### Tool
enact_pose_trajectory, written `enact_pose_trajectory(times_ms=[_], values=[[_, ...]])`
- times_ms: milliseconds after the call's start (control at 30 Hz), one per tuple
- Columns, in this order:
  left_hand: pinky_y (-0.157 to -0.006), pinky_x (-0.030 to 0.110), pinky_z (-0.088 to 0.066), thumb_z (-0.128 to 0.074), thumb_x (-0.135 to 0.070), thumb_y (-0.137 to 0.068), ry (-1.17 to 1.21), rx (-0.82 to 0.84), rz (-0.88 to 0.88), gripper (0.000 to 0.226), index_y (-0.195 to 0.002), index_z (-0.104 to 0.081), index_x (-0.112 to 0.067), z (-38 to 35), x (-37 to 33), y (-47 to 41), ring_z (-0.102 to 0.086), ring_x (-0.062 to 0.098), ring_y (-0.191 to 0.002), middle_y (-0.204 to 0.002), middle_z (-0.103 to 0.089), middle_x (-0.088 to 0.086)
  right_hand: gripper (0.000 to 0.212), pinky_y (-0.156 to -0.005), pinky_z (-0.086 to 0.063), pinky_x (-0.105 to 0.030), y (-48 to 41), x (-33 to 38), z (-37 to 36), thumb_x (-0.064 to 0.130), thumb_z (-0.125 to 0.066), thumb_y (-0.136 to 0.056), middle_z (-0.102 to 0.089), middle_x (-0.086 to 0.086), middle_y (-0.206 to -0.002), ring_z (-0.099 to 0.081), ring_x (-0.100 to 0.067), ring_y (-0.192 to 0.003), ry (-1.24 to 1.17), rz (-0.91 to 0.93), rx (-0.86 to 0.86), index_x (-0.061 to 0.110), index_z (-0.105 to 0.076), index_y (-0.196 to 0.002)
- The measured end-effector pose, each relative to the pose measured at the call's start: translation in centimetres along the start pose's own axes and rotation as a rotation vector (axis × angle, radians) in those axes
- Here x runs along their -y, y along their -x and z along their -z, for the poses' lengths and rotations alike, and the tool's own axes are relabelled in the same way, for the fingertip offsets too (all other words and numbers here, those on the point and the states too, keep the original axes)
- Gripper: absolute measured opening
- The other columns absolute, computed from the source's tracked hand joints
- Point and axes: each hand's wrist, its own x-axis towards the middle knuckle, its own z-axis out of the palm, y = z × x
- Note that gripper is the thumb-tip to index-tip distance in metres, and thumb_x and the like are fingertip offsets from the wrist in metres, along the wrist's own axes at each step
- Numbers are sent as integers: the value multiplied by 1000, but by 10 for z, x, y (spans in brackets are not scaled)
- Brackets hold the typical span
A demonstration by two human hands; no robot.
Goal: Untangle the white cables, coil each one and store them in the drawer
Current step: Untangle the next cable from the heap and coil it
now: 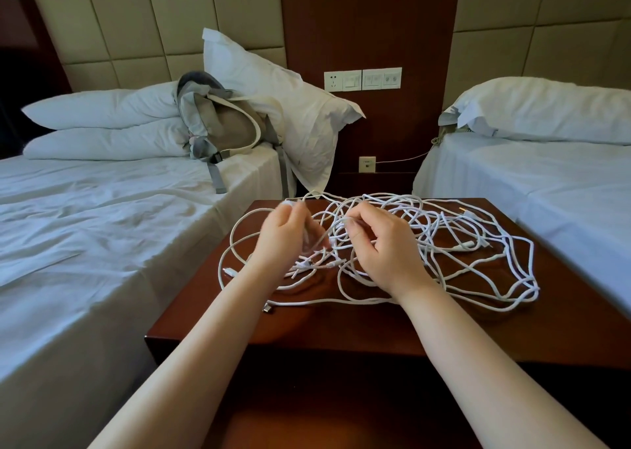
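Sprawled over the top of the dark wooden nightstand [341,329]: the white cables [430,223], in one loose tangle, with nothing coiled yet and no drawer to be made out. Pinching a strand at the left part of the heap with the left hand [283,240], fingers curled though blurred. Pinching another with the right hand [382,254], thumb against fingertips, just beside the left without touching it. To judge by the look: light, thin and limp with a slight spring. Unlikely to break, but likely to snag at crossings and wherever an end catches in a loop, so better lifted and fed through than dragged. Best taken close behind a free end, such as the connector [268,308] at the near left or the plug [469,213] at the far right, then followed along hand over hand. No single heading for the heap as a whole. Spreads wider from left to right than from near to far, with loops crossing every way. Runs roughly left to right along the near side in one long strand from that connector. Too small to tell which way the far plug points.
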Motion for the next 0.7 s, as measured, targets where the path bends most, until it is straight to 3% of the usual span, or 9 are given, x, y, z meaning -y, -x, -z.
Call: enact_pose_trajectory(times_ms=[67, 133, 233, 400, 500, 567, 633, 700], values=[[-61, 33, -53, -29, -15, -102, 152, -113, -26, 36, -70, -43, -7, 6, 0, -5, -61, 22, -57, -55, -63, 7, 34, -50, -36, -26, 1, 0, -1, 34, -45, -91, -49, 8, -55, -46, -9, -52, 60, 26, 23, 13, -58, -68], [-47, 24, -44, -30, -14, -102, 309, -96, -14, 37, -66, -39, -10, 14, -5, -6, -47, 13, -45, -45, -49, -2, 38, -55, -31, -25, 2, -3, -4, 38, -45, -91, -44, 13, -52, -40, -7, -49, 179, 38, 25, 15, -57, -63], [-38, 17, -21, -30, -15, -100, 516, 124, 65, 39, -61, -33, -14, 17, -12, -3, -24, 7, -37, -45, -28, -6, 37, -61, -39, -29, 2, -7, -5, 33, -38, -93, -43, 16, -57, -40, -8, -50, 270, -21, -10, 17, -62, -70], [-34, 16, -17, -43, -31, -86, 602, 456, 247, 40, -49, -37, -17, 9, -15, 4, -21, 5, -31, -39, -25, -6, 25, -46, -26, -26, 1, -4, 0, 16, -38, -97, -47, 6, -56, -40, -10, -48, 256, -190, -68, 15, -53, -77], [-32, 12, -22, -36, -31, -87, 702, 660, 336, 45, -44, -40, -16, 8, -20, 8, -17, 6, -29, -34, -27, -7, 21, -50, -31, -23, 2, -1, 2, 18, -36, -99, -50, 3, -61, -45, -12, -54, 226, -232, -1, 16, -49, -82], [-33, 13, -25, -39, -29, -84, 776, 731, 292, 41, -46, -42, -16, 7, -22, 7, -22, 5, -28, -36, -25, -7, 21, -52, -35, -30, 3, 0, 1, 16, -39, -98, -55, -2, -64, -49, -17, -57, 226, -239, 75, 12, -53, -84], [-34, 17, -20, -41, -28, -81, 822, 634, 236, 38, -45, -43, -17, 5, -26, 5, -28, 4, -28, -36, -27, -7, 21, -48, -31, -30, 3, 0, -1, 13, -41, -96, -53, -2, -60, -46, -16, -52, 259, -215, 95, 12, -54, -80], [-38, 20, -16, -37, -26, -80, 867, 432, 178, 37, -44, -43, -17, 6, -29, 2, -27, 5, -30, -36, -29, -7, 22, -45, -26, -26, 3, 2, 0, 12, -44, -94, -46, 4, -53, -39, -9, -46, 266, -206, 80, 15, -51, -73]])
